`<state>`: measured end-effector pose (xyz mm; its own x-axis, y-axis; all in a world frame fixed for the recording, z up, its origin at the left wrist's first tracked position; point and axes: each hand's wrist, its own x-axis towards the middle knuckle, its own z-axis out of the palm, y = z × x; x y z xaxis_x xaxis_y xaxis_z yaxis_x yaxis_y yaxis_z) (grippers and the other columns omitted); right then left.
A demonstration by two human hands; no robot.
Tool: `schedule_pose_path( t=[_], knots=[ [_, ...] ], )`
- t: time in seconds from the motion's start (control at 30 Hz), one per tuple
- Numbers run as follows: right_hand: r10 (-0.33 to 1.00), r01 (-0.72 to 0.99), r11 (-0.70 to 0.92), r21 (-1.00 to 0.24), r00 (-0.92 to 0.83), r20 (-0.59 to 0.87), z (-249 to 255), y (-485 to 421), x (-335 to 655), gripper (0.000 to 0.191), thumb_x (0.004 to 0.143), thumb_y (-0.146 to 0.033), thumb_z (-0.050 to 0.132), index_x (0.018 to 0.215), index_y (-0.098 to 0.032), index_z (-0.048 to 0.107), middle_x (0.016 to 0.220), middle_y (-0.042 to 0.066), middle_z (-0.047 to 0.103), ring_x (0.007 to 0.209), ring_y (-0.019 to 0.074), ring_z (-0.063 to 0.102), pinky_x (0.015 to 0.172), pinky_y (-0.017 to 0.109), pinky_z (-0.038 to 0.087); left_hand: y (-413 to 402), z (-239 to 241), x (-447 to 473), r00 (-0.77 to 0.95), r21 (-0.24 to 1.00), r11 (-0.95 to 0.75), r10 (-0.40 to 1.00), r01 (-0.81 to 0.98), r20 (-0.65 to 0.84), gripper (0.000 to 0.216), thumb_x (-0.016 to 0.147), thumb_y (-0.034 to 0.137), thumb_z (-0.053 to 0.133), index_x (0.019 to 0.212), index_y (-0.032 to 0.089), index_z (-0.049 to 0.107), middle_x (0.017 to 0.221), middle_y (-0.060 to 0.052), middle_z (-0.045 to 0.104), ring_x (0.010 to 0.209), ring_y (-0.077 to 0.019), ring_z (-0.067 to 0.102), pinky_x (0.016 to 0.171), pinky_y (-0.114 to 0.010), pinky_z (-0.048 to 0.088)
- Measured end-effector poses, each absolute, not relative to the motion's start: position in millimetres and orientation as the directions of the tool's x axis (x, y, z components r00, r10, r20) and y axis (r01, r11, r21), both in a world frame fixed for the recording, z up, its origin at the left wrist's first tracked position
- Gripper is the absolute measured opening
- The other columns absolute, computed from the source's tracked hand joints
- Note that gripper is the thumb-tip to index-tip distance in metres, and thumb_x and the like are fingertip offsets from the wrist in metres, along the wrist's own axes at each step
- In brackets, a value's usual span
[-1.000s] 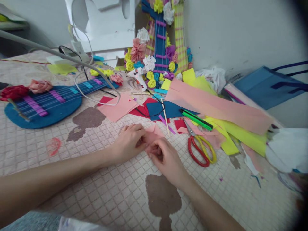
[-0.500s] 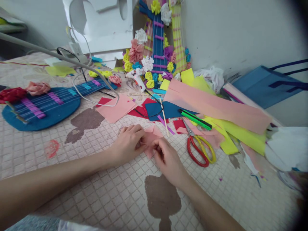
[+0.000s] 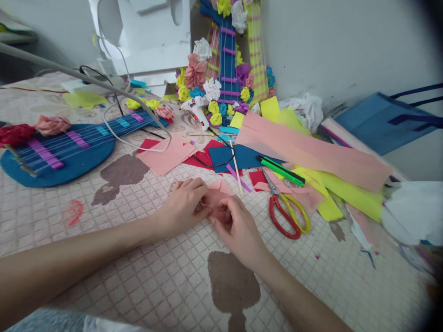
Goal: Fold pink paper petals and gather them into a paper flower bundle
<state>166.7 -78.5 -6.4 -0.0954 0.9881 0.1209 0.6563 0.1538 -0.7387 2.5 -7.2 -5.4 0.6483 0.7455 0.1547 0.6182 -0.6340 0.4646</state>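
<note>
A small pink piece of crepe paper (image 3: 220,188) lies low over the cloth between my two hands, its far corner pointing up and its near part folded. My left hand (image 3: 187,203) grips its left side, fingers curled over it and thumb toward the middle. From the right, my right hand (image 3: 238,230) pinches the near edge with thumb and fingers. The fingers hide part of the folds. Right of my right hand lie scissors (image 3: 285,212) with one red and one yellow handle. A wooden stick (image 3: 236,168) is just beyond the paper.
Behind lie pink sheets (image 3: 166,154), a blue sheet (image 3: 221,159), a green cutter (image 3: 282,170) and a long pink strip (image 3: 311,150). A white glue gun (image 3: 197,112) stands farther back. At left is a blue paper guitar (image 3: 69,152); flower-trimmed ones (image 3: 228,69) lean behind.
My right fingers have moved slightly left and up, bringing the paper's near corner over toward my left thumb. My left hand has hardly moved.
</note>
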Motion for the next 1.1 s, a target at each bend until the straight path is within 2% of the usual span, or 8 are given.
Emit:
schedule_pose_path(
  t=[0.17, 0.33, 0.53, 0.67, 0.83, 0.93, 1.03, 1.1],
  knots=[
    [0.982, 0.704, 0.183, -0.686, -0.096, 0.164, -10.7, -77.7, 163.3, 0.020, 0.076, -0.014, 0.057, 0.091, -0.022, 0.048, 0.094, 0.004, 0.052, 0.088, 0.0198, 0.057, 0.073, 0.034, 0.049, -6.9, -3.6, 2.8, 0.646, 0.490, -0.624, 0.748, 0.609, 0.150, 0.008, 0.078, 0.024, 0.059, 0.078, 0.017, 0.054, 0.088, -0.004, 0.057, 0.087, -0.0218, 0.053, 0.073, -0.035, 0.036],
    [0.977, 0.708, 0.205, -0.676, -0.107, 0.184, -10.7, -79.0, 163.5, 0.021, 0.076, -0.014, 0.056, 0.093, -0.023, 0.047, 0.096, 0.004, 0.052, 0.088, 0.0194, 0.056, 0.073, 0.034, 0.050, 4.4, -2.6, -3.4, 0.651, 0.591, -0.588, 0.747, 0.553, 0.135, 0.009, 0.074, 0.017, 0.061, 0.080, 0.016, 0.054, 0.087, -0.004, 0.058, 0.085, -0.0196, 0.055, 0.074, -0.032, 0.041],
    [0.977, 0.707, 0.205, -0.677, -0.108, 0.184, -10.6, -79.3, 162.8, 0.024, 0.075, -0.012, 0.056, 0.093, -0.023, 0.047, 0.097, 0.004, 0.053, 0.088, 0.0190, 0.056, 0.069, 0.032, 0.050, 21.3, -2.6, -16.0, 0.564, 0.600, -0.584, 0.787, 0.547, 0.251, 0.007, 0.073, 0.013, 0.054, 0.079, 0.017, 0.054, 0.083, -0.003, 0.059, 0.080, -0.0175, 0.056, 0.070, -0.030, 0.045],
    [0.984, 0.717, 0.173, -0.675, -0.092, 0.154, -9.7, -79.0, 162.2, 0.021, 0.076, -0.014, 0.056, 0.093, -0.022, 0.047, 0.096, 0.005, 0.052, 0.085, 0.0194, 0.057, 0.068, 0.034, 0.050, 11.5, 4.7, -15.5, 0.544, 0.598, -0.623, 0.767, 0.504, 0.341, 0.007, 0.080, 0.013, 0.049, 0.082, 0.018, 0.054, 0.084, -0.003, 0.059, 0.080, -0.0157, 0.055, 0.072, -0.029, 0.045],
    [0.983, 0.688, 0.175, -0.704, -0.081, 0.166, -10.9, -79.7, 161.3, 0.026, 0.077, -0.014, 0.058, 0.098, -0.023, 0.046, 0.100, 0.005, 0.053, 0.091, 0.0214, 0.057, 0.075, 0.037, 0.050, -4.9, 10.1, -8.6, 0.787, 0.673, -0.663, 0.586, 0.329, 0.193, 0.014, 0.082, 0.009, 0.047, 0.087, 0.017, 0.057, 0.084, -0.002, 0.062, 0.077, -0.0133, 0.058, 0.070, -0.025, 0.045],
    [0.975, 0.659, 0.212, -0.722, -0.092, 0.202, -9.2, -81.3, 165.1, 0.030, 0.074, -0.012, 0.059, 0.100, -0.023, 0.048, 0.101, 0.005, 0.053, 0.089, 0.0199, 0.057, 0.072, 0.034, 0.050, -2.3, 7.6, -8.2, 0.777, 0.666, -0.650, 0.608, 0.366, 0.166, 0.013, 0.081, 0.010, 0.048, 0.086, 0.017, 0.058, 0.081, -0.002, 0.062, 0.074, -0.0135, 0.057, 0.067, -0.025, 0.044],
    [0.957, 0.608, 0.282, -0.742, -0.119, 0.266, -2.9, -81.7, 177.6, 0.021, 0.078, -0.011, 0.056, 0.095, -0.023, 0.051, 0.092, 0.003, 0.054, 0.076, 0.0148, 0.055, 0.064, 0.027, 0.048, 2.8, 7.7, -9.7, 0.776, 0.686, -0.624, 0.615, 0.373, 0.137, 0.011, 0.080, 0.013, 0.048, 0.084, 0.017, 0.057, 0.079, -0.001, 0.061, 0.068, -0.0125, 0.055, 0.063, -0.024, 0.044],
    [0.943, 0.613, 0.325, -0.720, -0.149, 0.299, 1.9, -80.5, 189.9, 0.017, 0.080, -0.010, 0.053, 0.091, -0.023, 0.053, 0.087, 0.002, 0.055, 0.075, 0.0147, 0.054, 0.064, 0.027, 0.048, 3.9, 9.1, -10.5, 0.788, 0.692, -0.625, 0.601, 0.362, 0.130, 0.011, 0.080, 0.013, 0.048, 0.084, 0.017, 0.058, 0.078, -0.001, 0.061, 0.067, -0.0123, 0.054, 0.061, -0.024, 0.043]
  ],
)
